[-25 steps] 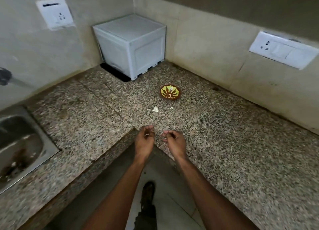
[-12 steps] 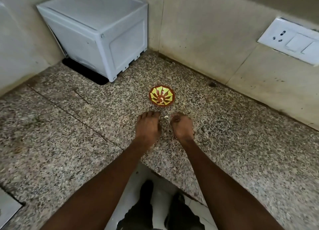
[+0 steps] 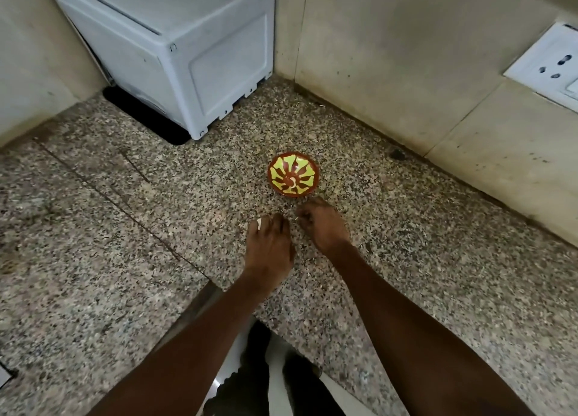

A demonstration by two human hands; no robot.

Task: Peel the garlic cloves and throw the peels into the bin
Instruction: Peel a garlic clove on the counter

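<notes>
**Both hands down on the counter, picking at garlic bits just short of the bowl**

Left hand point(image 3: 269, 247) is curling over the granite counter point(image 3: 93, 275), fingers bent down. A small white piece, garlic clove or peel point(image 3: 259, 224), is showing at its fingertips on the outer side; looks pinched between thumb and finger, but the back of the hand is hiding the contact.

Right hand point(image 3: 323, 225) is sitting just beside the left, knuckles up, fingers curled under. A thin white peel scrap point(image 3: 297, 218) is poking out at its fingertips, on the side facing the left hand. Can't tell if it's gripped or only touched.

Small red-and-yellow patterned bowl point(image 3: 293, 173) is sitting just beyond the right hand's fingertips, near but not touching. Contents not readable.

Further past the bowl and off toward the left-hand side, a white box-shaped appliance point(image 3: 187, 56) is standing in the wall corner. A wall socket point(image 3: 550, 68) is sitting well out past the right hand.
</notes>
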